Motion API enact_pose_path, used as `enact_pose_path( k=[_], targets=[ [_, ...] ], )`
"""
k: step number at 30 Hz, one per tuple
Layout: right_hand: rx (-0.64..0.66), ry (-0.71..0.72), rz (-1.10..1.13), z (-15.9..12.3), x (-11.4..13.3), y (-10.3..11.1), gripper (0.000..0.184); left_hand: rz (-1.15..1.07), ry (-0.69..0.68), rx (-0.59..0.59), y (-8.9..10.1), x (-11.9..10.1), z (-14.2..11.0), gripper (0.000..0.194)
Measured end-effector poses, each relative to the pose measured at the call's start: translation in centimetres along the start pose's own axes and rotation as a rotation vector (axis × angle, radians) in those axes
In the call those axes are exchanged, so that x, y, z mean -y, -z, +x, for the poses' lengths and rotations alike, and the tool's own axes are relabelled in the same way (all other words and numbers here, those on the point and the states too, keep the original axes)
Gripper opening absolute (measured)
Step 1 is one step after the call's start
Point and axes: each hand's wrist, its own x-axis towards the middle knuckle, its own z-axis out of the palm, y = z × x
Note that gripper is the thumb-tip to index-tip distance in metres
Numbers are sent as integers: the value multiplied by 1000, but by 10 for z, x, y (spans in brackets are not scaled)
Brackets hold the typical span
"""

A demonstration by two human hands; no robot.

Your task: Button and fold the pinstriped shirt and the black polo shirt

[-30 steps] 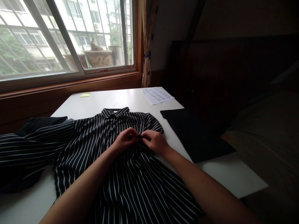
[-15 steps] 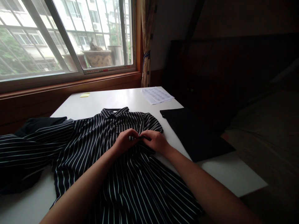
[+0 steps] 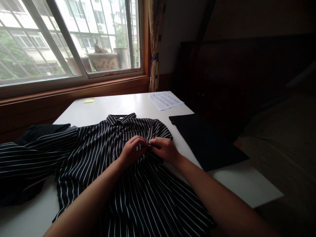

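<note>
A black shirt with white stripes [image 3: 91,161] lies spread on the white table, its collar at the far side and one sleeve stretched out to the left. My left hand [image 3: 133,149] is closed in a pinch on the shirt's fabric, right of its middle below the chest pocket. Close beside it, my right hand [image 3: 164,148] pinches the same bit of cloth, near the sleeve that is folded in on the right. The fingertips of both hands almost meet. What exactly lies between them, a cuff or a button, is too small to make out.
The white table [image 3: 118,105] reaches to the window wall. Printed sheets [image 3: 165,100] and a yellow sticky note [image 3: 89,100] lie at its far end. A dark flat cloth [image 3: 209,141] covers part of the right edge. More dark clothing [image 3: 41,131] is at the left.
My fingers have shifted slightly at the pinched cloth, and the fingertips have tilted a little. The shirt and everything around it stay in place.
</note>
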Motion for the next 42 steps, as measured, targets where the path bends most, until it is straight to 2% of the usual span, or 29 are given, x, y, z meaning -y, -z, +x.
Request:
enact_pose_path(
  k=[6,13,21,42],
  targets=[
    [-32,11,5,0,3,0,16,72,-61,-48,-1,0,-1,16],
    [-44,47,-20,-1,4,0,16,116,-72,-22,0,6,-5,18],
    [-35,46,-48,-2,4,0,13,216,-157,-32,0,4,-3,20],
    [-14,8,-18,-2,8,2,15,259,-140,-61,0,3,-3,16]
  ],
)
